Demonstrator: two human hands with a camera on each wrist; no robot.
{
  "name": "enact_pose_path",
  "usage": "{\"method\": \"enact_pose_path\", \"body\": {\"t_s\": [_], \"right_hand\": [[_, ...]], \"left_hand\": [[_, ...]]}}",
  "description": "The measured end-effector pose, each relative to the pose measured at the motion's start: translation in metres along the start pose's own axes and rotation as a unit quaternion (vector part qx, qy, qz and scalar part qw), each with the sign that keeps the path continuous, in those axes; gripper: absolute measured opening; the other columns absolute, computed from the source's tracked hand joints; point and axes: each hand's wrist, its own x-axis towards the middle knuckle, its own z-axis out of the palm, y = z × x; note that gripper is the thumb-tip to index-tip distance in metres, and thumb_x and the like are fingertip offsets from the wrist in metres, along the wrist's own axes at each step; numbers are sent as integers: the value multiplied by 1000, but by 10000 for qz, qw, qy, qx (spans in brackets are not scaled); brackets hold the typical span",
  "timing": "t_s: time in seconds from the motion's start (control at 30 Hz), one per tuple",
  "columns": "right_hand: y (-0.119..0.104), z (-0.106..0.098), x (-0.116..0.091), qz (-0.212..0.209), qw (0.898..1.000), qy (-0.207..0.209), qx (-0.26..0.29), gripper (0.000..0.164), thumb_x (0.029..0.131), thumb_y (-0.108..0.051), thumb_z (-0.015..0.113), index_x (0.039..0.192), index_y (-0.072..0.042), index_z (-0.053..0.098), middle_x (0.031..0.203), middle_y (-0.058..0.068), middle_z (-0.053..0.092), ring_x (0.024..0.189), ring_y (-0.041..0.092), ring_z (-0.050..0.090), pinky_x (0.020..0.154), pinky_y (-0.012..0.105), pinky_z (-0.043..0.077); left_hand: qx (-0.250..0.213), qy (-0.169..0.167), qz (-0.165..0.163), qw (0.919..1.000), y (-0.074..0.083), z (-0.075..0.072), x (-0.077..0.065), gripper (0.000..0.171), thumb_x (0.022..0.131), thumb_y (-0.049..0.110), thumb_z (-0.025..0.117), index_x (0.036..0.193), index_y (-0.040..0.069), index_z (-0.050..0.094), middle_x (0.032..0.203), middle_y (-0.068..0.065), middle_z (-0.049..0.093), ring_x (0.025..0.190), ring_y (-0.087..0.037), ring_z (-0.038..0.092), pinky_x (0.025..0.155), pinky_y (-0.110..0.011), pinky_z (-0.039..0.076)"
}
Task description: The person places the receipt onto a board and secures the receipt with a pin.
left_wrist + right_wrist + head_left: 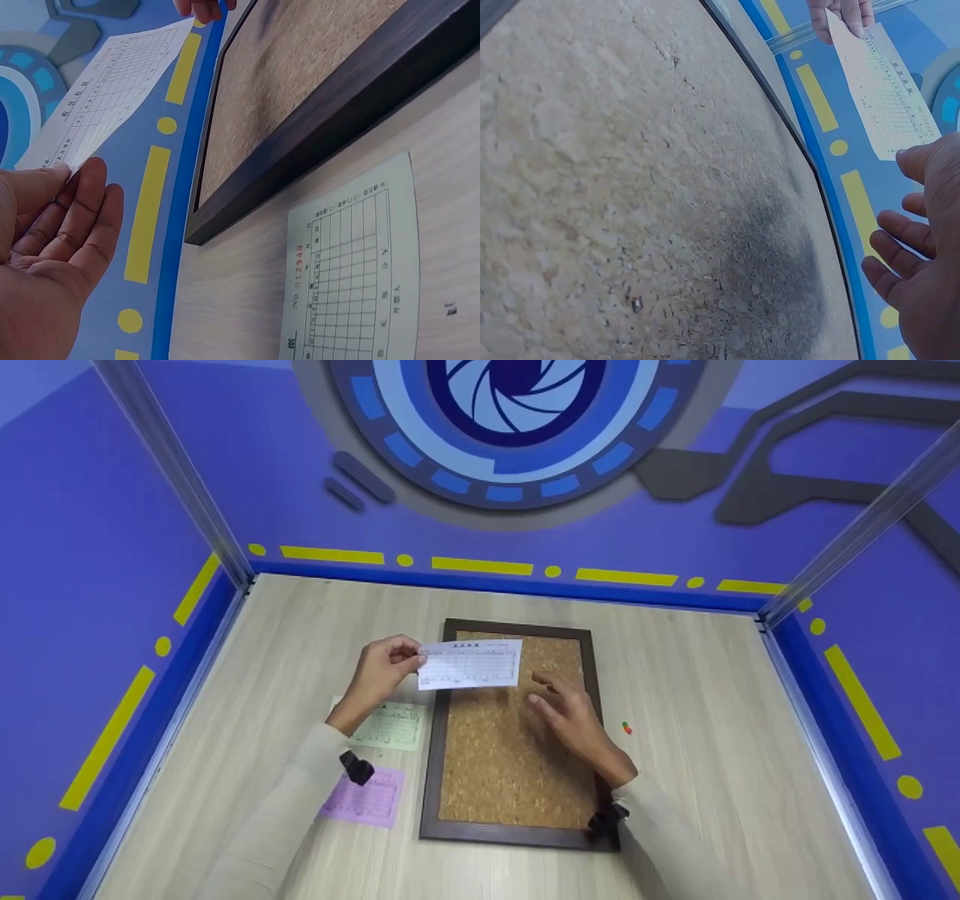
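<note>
White slip [471, 665] held above a framed corkboard [502, 765], its left end pinched by the left hand [382, 670]. The right hand [574, 716] hovers over the corkboard, fingers parted, gripping nothing. Green slip [394, 727] and purple slip [369, 801] lie left of it on the tabletop [735, 735].

I see, from far away, a bluish-purple back wall [259, 472] with a big round blue picture [514, 435] and dark gray shapes [682, 472] on it. The left wall [82, 555] and right wall [889, 622] match. Yellow dashes and dots [482, 565] run low along all three. A shiny metal post [176, 471] stands in each back corner. The tabletop [697, 697] is pale, streaky like wood, and light gleams along its right edge.
</note>
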Motion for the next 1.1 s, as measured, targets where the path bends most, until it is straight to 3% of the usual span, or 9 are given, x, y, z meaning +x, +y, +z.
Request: {"method": "enact_pose_path", "body": {"t_s": [0.37, 0.57, 0.77, 0.97, 1.1], "right_hand": [[-3, 0, -3, 133, 9992, -20, 375, 48, 111, -26, 70, 149, 3, 63, 144, 19, 68, 135, 40, 65, 112, 59, 53], [-2, 2, -3, 84, 9977, 82, 665, 38, 109, -16, 72, 145, -4, 68, 137, 13, 73, 129, 35, 69, 109, 59, 55], [2, 4, -5, 195, 9950, 466, 859, 14, 106, -6, 72, 120, -4, 77, 114, 8, 79, 108, 27, 76, 97, 51, 62], [2, 5, -3, 420, 9922, 745, 903, 4, 105, 1, 71, 107, 2, 74, 101, 13, 78, 95, 31, 75, 82, 25, 58], [2, 5, -2, 589, 9911, 723, 953, 5, 105, 0, 71, 107, 5, 73, 98, 13, 77, 90, 24, 71, 77, 20, 53]], "left_hand": [[-88, -78, 11, 9999, 0, 9, 0, 9, 99, -8, 74, 107, -7, 76, 99, -16, 77, 84, -16, 74, 74, -21, 61], [-207, -84, 47, 9997, 1, 17, -3, 7, 99, -8, 75, 105, -6, 76, 97, -16, 76, 81, -17, 73, 74, -24, 62], [-323, -193, 46, 9993, -3, 29, -2, 5, 99, -7, 74, 104, -6, 76, 94, -13, 76, 81, -15, 73, 76, -30, 64], [-321, -154, -84, 9993, -8, 37, -1, 6, 98, -7, 74, 102, -3, 76, 96, -12, 77, 83, -14, 72, 83, -46, 66], [-383, -157, -72, 9991, -13, 40, 0, 4, 98, -6, 75, 102, -6, 76, 96, -13, 76, 82, -12, 71, 77, -29, 63]]}}
